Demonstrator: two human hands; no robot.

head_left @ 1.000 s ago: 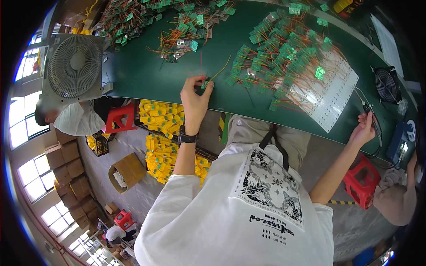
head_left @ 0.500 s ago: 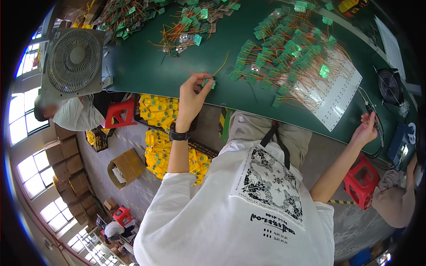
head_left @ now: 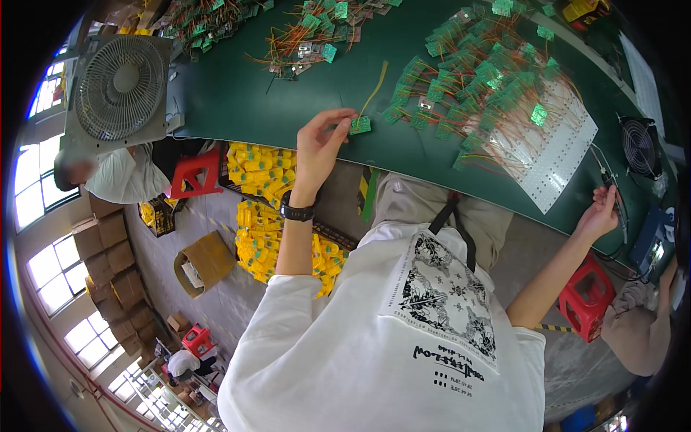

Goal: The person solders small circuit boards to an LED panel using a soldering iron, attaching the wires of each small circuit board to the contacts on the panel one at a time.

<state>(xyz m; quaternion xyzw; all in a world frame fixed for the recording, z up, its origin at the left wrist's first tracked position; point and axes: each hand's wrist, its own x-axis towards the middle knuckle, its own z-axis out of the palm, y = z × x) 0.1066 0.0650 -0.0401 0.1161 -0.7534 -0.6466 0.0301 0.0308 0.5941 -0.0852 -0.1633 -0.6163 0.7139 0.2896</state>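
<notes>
My left hand (head_left: 324,144) is over the near edge of the green table, thumb and fingers pinching a small green circuit board (head_left: 360,125). A yellow wire (head_left: 377,85) rises from the board, pointing away from me. At the table's right side, my right hand (head_left: 602,213) is closed around a thin, dark-handled tool that looks like a soldering iron (head_left: 609,178). Its slim metal end points up and left, towards a white perforated plate (head_left: 556,183). Many green boards with red and yellow wires (head_left: 479,86) lie in overlapping rows on and beside that plate.
More wired boards (head_left: 306,43) are heaped at the far left. A box fan (head_left: 122,83) stands at the left end, a small black fan (head_left: 640,147) at the right. Crates of yellow parts (head_left: 263,173) and red stools (head_left: 586,295) are below table level. Other people sit on both sides.
The circuit board in my left hand has shifted slightly right and shows more beyond the fingertips. My right hand stays at the iron. The whole view has shifted a little.
</notes>
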